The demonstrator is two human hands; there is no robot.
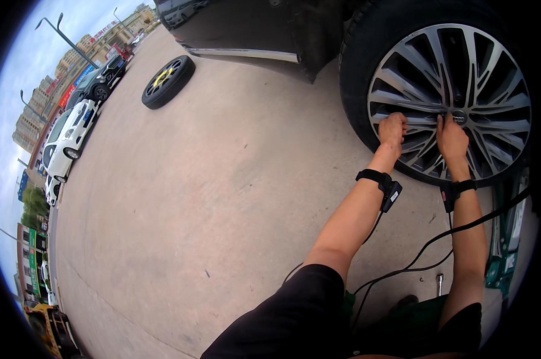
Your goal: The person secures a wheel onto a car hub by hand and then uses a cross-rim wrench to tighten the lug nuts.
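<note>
Silver spokes fan out across one large wheel (441,96), which stands upright by the body of one dark car (240,30); a second wheel, the spare (168,82) with yellow on its face, lies flat on the pale ground (186,197), well apart. Two bare hands are at the large wheel, two black straps (372,175) circle the wrists, and each strap carries one small box (391,196). Black cables (426,244) loop below them. One metal tool (440,284) sits beside the right forearm, and one green jack (502,254) lies farther right. The large wheel is directly in front of both hands, its upper part reaching beyond them. The left hand (393,128) is at the lower left spokes, fingers curled in; I cannot tell whether they are clamped on a spoke. The right hand (453,139) is just beside the round centre cap (459,116), fingers bent and partly hidden, so their grip cannot be told. The two hands are apart from each other.
</note>
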